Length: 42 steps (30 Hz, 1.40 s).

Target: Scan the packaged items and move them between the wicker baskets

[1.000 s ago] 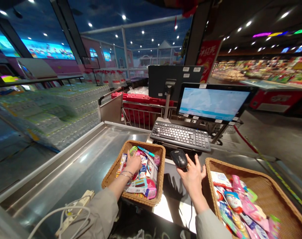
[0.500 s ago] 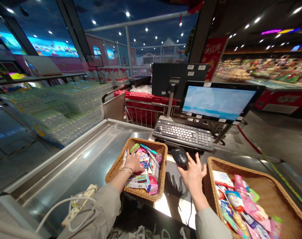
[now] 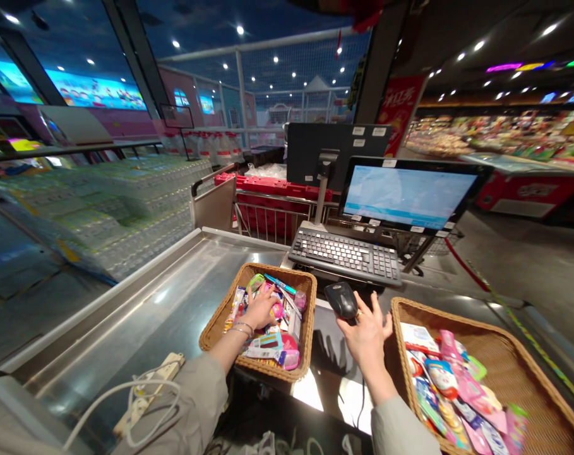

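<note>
My left hand [image 3: 258, 309] reaches into the left wicker basket [image 3: 312, 328], its fingers spread over a jumble of small packaged goods. A round pink item [image 3: 277, 309] lies by its fingertips; whether they touch it I cannot tell. Around it are a light-blue pen-like item [image 3: 281, 284], a green item [image 3: 256, 282] and a pink package [image 3: 291, 359]. My right hand [image 3: 366, 335] holds a black handheld barcode scanner [image 3: 341, 299] between thumb and fingers, with some fingers stretched out. Its grip is hidden by the hand, and a cable hangs below.
To the right stands a larger wicker basket [image 3: 528, 354] of packaged goods. A keyboard [image 3: 346, 254] and a lit monitor [image 3: 410, 193] are behind my hands. On the metal counter [image 3: 173, 278] lies a power strip [image 3: 149, 392] with white cables. A shopping cart [image 3: 268, 218] stands beyond the counter.
My left hand has shifted slightly up and right within the basket, and the round pink item now shows by its fingers. My right hand and the scanner stay nearly still.
</note>
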{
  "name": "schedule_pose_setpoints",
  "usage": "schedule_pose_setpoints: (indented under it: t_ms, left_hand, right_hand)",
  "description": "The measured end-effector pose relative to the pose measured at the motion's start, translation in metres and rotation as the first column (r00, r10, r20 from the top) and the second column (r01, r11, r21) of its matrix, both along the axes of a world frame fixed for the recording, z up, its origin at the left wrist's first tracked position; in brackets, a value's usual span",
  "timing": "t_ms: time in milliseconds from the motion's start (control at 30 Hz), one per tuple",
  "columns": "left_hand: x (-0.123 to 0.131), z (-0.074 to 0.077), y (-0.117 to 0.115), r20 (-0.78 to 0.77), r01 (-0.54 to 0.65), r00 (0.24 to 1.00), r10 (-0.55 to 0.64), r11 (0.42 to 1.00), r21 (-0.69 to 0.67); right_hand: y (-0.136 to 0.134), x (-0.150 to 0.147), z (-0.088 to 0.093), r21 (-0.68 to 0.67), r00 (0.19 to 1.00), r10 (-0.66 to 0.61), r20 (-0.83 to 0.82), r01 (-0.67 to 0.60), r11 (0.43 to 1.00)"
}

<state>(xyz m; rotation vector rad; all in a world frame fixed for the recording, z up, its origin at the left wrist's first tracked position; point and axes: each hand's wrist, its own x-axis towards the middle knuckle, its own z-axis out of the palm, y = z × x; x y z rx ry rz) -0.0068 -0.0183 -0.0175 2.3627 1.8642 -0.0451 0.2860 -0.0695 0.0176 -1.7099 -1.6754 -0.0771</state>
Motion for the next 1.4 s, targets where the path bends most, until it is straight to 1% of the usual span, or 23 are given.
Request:
schedule_pose_setpoints:
  t_ms: [100,200,367,500,633,733,867,967,1033,1167,1233,1300,1333,1400]
  left_hand:
    - [-0.001,-0.003,-0.002,-0.035,0.035,0.999,-0.035,0.999,0.002]
    - [0.003,-0.001,-0.002,-0.098,0.055,0.994,-0.052,0.998,0.029]
    - [0.026,0.001,0.002,-0.25,0.041,0.968,-0.023,0.997,0.068]
    - [0.045,-0.004,0.004,-0.346,0.05,0.938,-0.012,0.994,0.101]
    - [0.055,-0.008,0.006,-0.44,0.048,0.898,0.001,0.994,0.1]
    - [0.057,-0.002,0.008,-0.393,0.043,0.92,0.004,0.993,0.111]
    - [0.056,0.015,0.009,-0.27,0.084,0.962,-0.052,0.99,0.109]
    - [0.049,0.025,0.009,-0.153,0.091,0.986,-0.067,0.984,0.155]
    - [0.041,0.028,0.009,-0.121,0.078,0.991,-0.06,0.985,0.153]
    - [0.022,0.027,0.007,-0.122,0.003,0.993,0.008,0.996,0.09]
    - [0.019,0.024,0.006,-0.128,-0.031,0.991,0.04,0.997,0.068]
    - [0.022,0.021,0.005,-0.151,-0.08,0.984,0.091,0.994,0.08]
    - [0.024,0.019,0.005,-0.166,-0.116,0.977,0.13,0.989,0.093]
    - [0.031,0.014,0.005,-0.203,-0.197,0.957,0.209,0.977,0.076]
  right_hand:
    - [0.0,0.0,0.0,0.002,1.0,0.005,-0.005,-0.005,1.0]
    - [-0.001,0.0,-0.001,0.002,1.0,0.005,0.002,-0.005,1.0]
    - [-0.002,-0.002,-0.001,0.003,1.0,0.012,0.021,-0.012,1.0]
    - [-0.004,-0.001,0.0,-0.015,1.0,0.008,0.017,-0.008,1.0]
    - [-0.005,0.002,0.0,-0.025,1.0,-0.008,0.009,0.008,1.0]
    - [-0.006,0.004,0.0,-0.026,1.0,-0.012,0.002,0.012,1.0]
    - [-0.008,0.005,0.001,-0.034,1.0,-0.015,-0.014,0.014,0.999]
    - [-0.008,0.005,0.002,-0.024,1.0,-0.014,-0.017,0.013,1.0]
    - [-0.008,0.005,0.003,-0.014,1.0,-0.01,-0.014,0.01,1.0]
    - [-0.008,0.002,0.003,-0.016,1.0,0.005,-0.008,-0.005,1.0]
    - [-0.007,0.001,0.002,-0.019,1.0,0.011,-0.005,-0.011,1.0]
    - [-0.006,-0.001,0.001,-0.02,1.0,0.017,-0.006,-0.017,1.0]
    - [-0.005,-0.001,0.0,-0.02,1.0,0.021,-0.006,-0.021,1.0]
    - [-0.005,-0.002,-0.001,-0.019,1.0,0.027,-0.005,-0.027,0.999]
